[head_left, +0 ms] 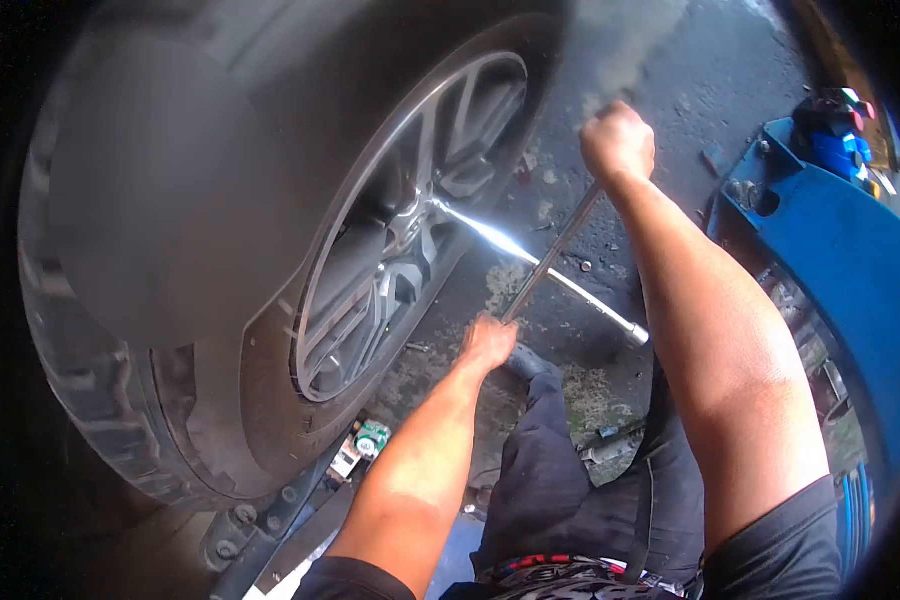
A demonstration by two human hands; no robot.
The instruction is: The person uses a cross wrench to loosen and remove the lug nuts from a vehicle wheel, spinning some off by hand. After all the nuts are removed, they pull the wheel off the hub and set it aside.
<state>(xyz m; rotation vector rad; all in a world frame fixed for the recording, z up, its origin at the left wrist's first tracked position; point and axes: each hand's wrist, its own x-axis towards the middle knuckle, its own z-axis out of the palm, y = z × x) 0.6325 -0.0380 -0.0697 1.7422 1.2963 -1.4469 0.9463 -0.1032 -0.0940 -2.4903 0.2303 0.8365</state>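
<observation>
A four-way lug wrench point(578, 287) reaches from the wheel's hub area out toward my legs, its bright shaft meeting the alloy wheel point(425, 150) near the center. My left hand point(489, 342) is closed around the lower end of the wrench's cross bar. Around the upper end of that same bar, my right hand point(618, 142) is wrapped. The dark tire point(270, 400) fills the left side of the view. Whether the wrench's socket is fully seated on a lug nut is too small to tell.
A blue metal stand or cart point(820, 225) is at the right, with bottles and small items point(840, 150) on top. Near the tire's bottom lie a green-and-white object point(370, 438) and a dark metal jack-like part point(245, 530). My shoe point(532, 362) rests on the stained floor.
</observation>
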